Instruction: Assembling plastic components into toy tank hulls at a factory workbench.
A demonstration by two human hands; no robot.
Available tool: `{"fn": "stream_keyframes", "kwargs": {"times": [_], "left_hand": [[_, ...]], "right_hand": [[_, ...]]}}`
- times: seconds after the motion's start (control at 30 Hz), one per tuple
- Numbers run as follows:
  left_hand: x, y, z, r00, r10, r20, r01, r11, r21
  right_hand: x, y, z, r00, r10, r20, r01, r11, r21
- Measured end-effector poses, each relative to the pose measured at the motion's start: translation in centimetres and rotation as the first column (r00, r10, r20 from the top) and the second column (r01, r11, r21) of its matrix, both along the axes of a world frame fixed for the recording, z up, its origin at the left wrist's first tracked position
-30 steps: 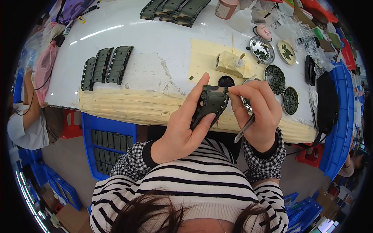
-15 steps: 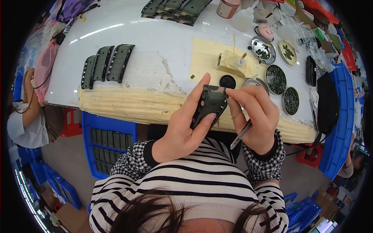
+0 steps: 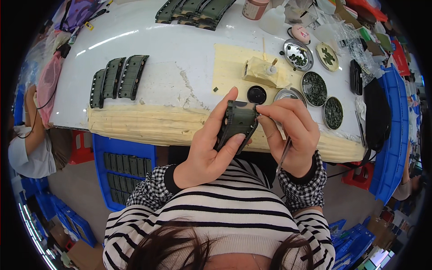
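Note:
My left hand [image 3: 202,153] is closed around a curved, camouflage-green plastic part [image 3: 241,119] held tilted above the padded table edge. Dark ridges and small pale spots run along the part's long sides. My right hand [image 3: 297,130] has its thumb and forefinger at the part's upper right corner; whether a small piece sits between those fingertips cannot be made out. Metal tweezers [image 3: 284,155] are tucked in the same hand, their end pointing down toward my sleeve. Just beyond the part lies a round black lid [image 3: 257,94].
Round tins of small dark green pieces [image 3: 314,88] [image 3: 333,113] stand to the right, near a metal dish [image 3: 298,54]. A taped block [image 3: 261,72] holds a small bottle. Similar curved parts [image 3: 133,77] lie at left; a blue crate [image 3: 100,175] holds more below. Another person [image 3: 33,148] sits far left.
The tweezers have swung to point more steeply down as my right hand turned slightly. The part stays in my left hand, and the whole view has shifted a little.

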State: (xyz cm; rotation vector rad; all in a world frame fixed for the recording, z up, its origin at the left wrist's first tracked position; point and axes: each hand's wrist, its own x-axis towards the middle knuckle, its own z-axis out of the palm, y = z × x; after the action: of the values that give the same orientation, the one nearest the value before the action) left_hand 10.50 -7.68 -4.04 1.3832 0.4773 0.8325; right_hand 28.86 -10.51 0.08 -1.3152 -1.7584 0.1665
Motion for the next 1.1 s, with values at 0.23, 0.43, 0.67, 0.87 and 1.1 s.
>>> {"fn": "stream_keyframes", "kwargs": {"times": [0.23, 0.43, 0.67, 0.87, 1.1], "left_hand": [[0.7, 0.1, 0.9, 0.996, 0.035, 0.088, -0.018, 0.984, -0.179], [0.3, 0.7, 1.2, 0.994, 0.021, 0.106, 0.019, 0.934, -0.356], [0.4, 0.7, 1.1, 0.994, 0.039, 0.098, 0.002, 0.923, -0.385], [0.0, 0.8, 0.8, 0.995, 0.028, 0.094, 0.010, 0.921, -0.389], [0.3, 0.6, 1.0, 0.997, 0.048, 0.058, -0.022, 0.920, -0.391]], "right_hand": [[1.5, -2.4, 0.5, 0.939, -0.266, -0.219, 0.227, 0.956, -0.187], [12.7, -5.1, -1.6, 0.793, -0.604, 0.082, 0.607, 0.773, -0.183], [14.4, -4.6, -1.2, 0.822, -0.504, 0.267, 0.562, 0.795, -0.228], [15.0, -3.6, -1.5, 0.850, -0.430, 0.304, 0.506, 0.825, -0.249], [15.3, -4.1, -1.6, 0.822, -0.463, 0.333, 0.546, 0.806, -0.228]]}}
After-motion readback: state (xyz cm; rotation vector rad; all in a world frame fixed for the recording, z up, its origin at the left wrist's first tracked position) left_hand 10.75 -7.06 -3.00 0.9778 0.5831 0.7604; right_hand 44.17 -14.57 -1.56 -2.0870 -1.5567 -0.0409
